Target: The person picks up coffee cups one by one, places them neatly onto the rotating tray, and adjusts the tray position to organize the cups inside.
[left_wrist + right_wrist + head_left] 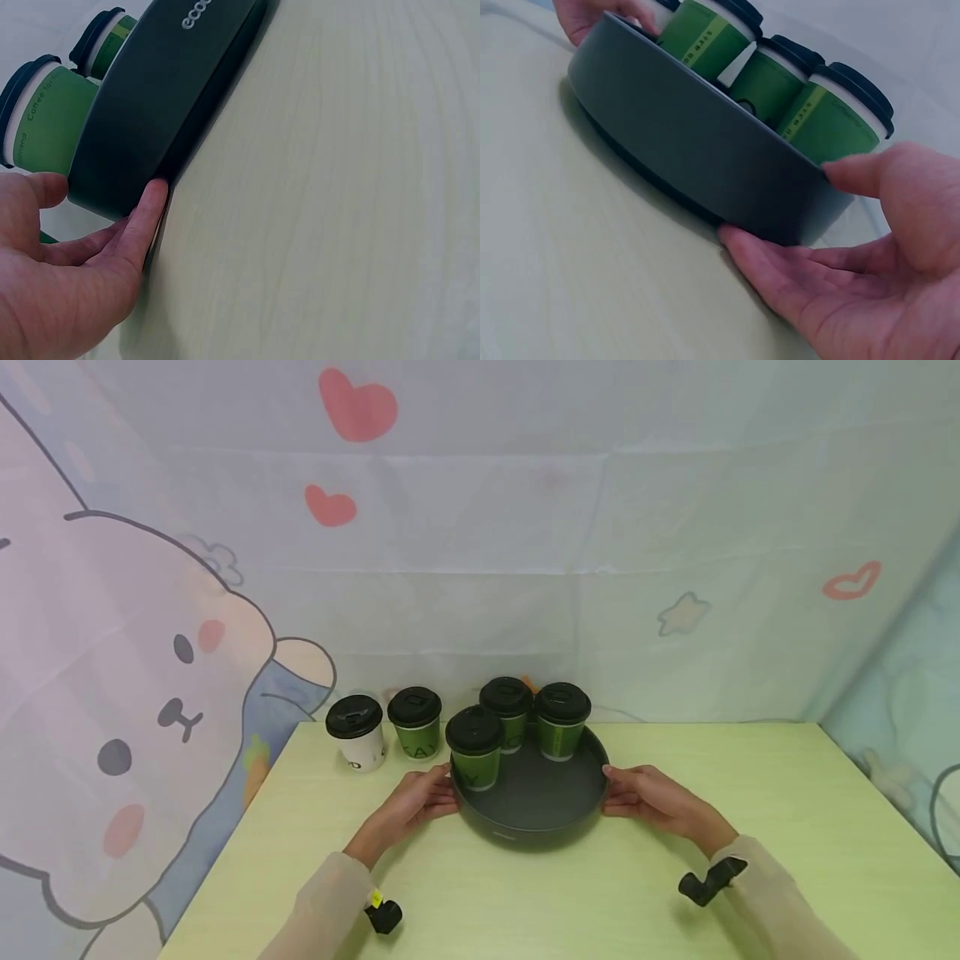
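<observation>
A round dark grey pan point(536, 814) holds three green paper coffee cups with black lids: one at its left point(477, 770), one at the back point(514, 731) and one at the back right point(561, 737). My left hand point(416, 802) grips the pan's left side, thumb at the rim and fingers low on the wall by its base. On the opposite side my right hand point(648, 797) holds it the same way, its thumb point(855, 174) on the rim. Pale lettering point(196, 15) marks the pan's outer wall.
Left of the pan, a white lidded cup point(362, 750) and another green lidded cup point(417, 737) stand on the pale yellow-green table point(555, 910). A printed cloth point(480, 543) hangs behind the table. A dark cable point(936, 810) shows at the far right.
</observation>
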The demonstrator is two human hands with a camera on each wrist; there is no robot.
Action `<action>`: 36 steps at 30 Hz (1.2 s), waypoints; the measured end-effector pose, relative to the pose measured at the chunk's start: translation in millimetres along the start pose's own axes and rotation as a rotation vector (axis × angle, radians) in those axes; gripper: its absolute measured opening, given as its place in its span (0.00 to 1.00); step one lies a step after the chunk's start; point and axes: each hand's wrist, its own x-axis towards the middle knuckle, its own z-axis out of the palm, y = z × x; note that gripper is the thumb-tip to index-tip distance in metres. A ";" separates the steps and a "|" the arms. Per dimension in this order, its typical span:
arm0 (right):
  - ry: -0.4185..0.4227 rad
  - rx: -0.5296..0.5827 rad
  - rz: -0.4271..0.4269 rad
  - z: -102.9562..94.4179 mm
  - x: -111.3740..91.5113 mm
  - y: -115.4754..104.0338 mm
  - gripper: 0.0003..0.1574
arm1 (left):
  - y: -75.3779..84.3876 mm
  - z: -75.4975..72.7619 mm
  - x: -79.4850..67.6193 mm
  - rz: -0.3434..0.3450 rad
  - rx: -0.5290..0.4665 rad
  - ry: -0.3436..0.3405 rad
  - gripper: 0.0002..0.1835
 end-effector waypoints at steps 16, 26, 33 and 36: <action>0.031 -0.008 -0.052 0.5 0.2 1.7 0.26 | 0.2 0.7 2.6 -0.003 -0.006 0.001 0.29; 0.041 -0.005 -0.059 1.4 2.4 5.1 0.32 | -0.6 -3.9 -2.7 0.013 -0.009 -0.035 0.30; 0.049 0.000 -0.066 0.4 4.4 8.0 0.29 | 16.9 -12.1 -21.9 0.108 0.114 -0.022 0.31; 0.048 0.001 -0.065 -0.1 4.4 8.5 0.30 | 35.4 -19.5 -34.1 0.211 0.217 0.021 0.29</action>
